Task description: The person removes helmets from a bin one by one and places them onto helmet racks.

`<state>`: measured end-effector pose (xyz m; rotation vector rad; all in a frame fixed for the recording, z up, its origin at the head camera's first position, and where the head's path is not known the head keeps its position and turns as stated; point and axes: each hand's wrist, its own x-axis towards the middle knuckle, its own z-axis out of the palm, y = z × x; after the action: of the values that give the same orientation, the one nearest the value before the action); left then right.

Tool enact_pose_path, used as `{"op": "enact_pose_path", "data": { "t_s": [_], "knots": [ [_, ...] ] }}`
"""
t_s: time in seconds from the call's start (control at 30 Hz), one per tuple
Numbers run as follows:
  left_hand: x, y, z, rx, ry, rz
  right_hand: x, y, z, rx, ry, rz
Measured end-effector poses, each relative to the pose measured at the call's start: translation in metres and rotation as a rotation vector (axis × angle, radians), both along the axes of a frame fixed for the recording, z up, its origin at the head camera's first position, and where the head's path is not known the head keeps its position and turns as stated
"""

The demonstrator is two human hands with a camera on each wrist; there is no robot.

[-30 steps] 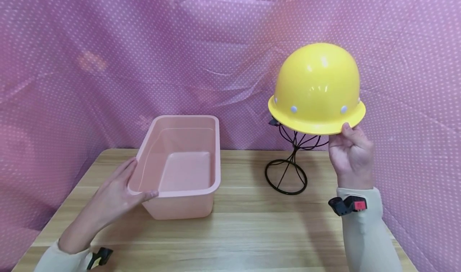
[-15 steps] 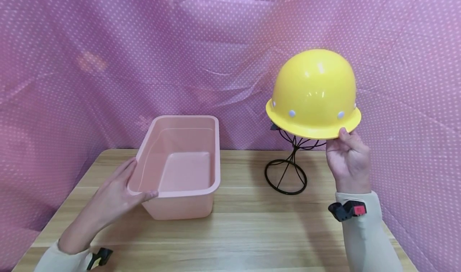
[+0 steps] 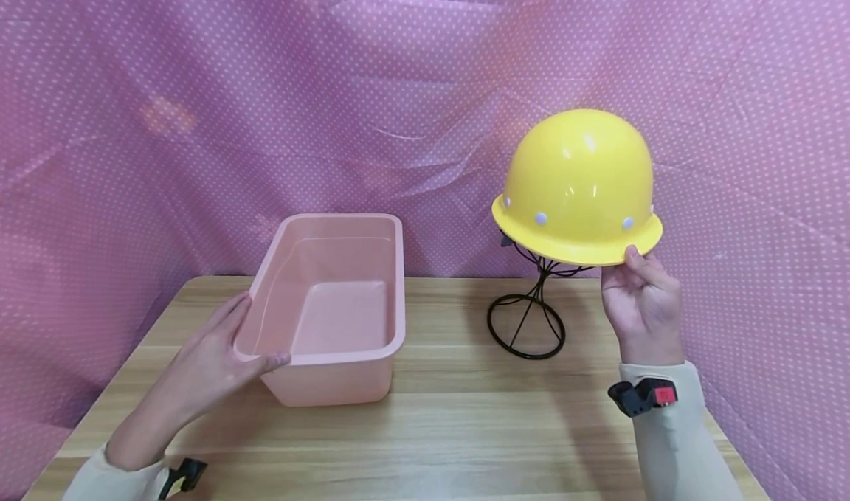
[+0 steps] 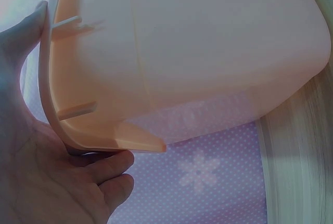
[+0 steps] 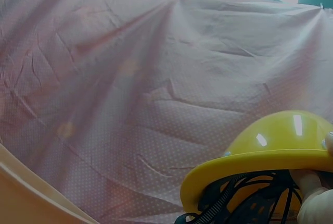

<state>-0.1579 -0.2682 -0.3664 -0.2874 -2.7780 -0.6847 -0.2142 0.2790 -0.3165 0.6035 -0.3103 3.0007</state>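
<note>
A yellow hard hat [image 3: 581, 184] is tilted slightly over a black wire hat stand [image 3: 541, 268], covering the stand's top in the head view. My right hand [image 3: 643, 302] pinches the hat's brim at the right, thumb on top and fingers beneath. In the right wrist view, black webbing straps [image 5: 260, 195] show inside the hat. At the left, a pink plastic tub [image 3: 332, 376] stands on the table with nothing in it. My left hand [image 3: 206, 364] grips the tub's near left corner, thumb along the front rim and fingers along the left side.
The wooden table [image 3: 458, 442] carries the tub at left and the stand's round base at right. A pink dotted cloth [image 3: 438, 117] hangs behind the table and along both sides. Each wrist wears a small black camera [image 3: 643, 396].
My right hand has lowered the hard hat and brought it slightly left, closer over the stand. My left hand and the tub keep their places.
</note>
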Motion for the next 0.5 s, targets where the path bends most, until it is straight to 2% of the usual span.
{"op": "enact_pose_path", "data": {
  "t_s": [0.2,0.5],
  "knots": [
    [0.000,0.000,-0.001,-0.002,-0.005,-0.001,0.003,-0.001,-0.004,0.038,-0.023,-0.021],
    [0.001,-0.001,-0.001,-0.005,-0.005,-0.001,0.004,-0.003,-0.016,0.031,-0.018,0.008]
  ]
}}
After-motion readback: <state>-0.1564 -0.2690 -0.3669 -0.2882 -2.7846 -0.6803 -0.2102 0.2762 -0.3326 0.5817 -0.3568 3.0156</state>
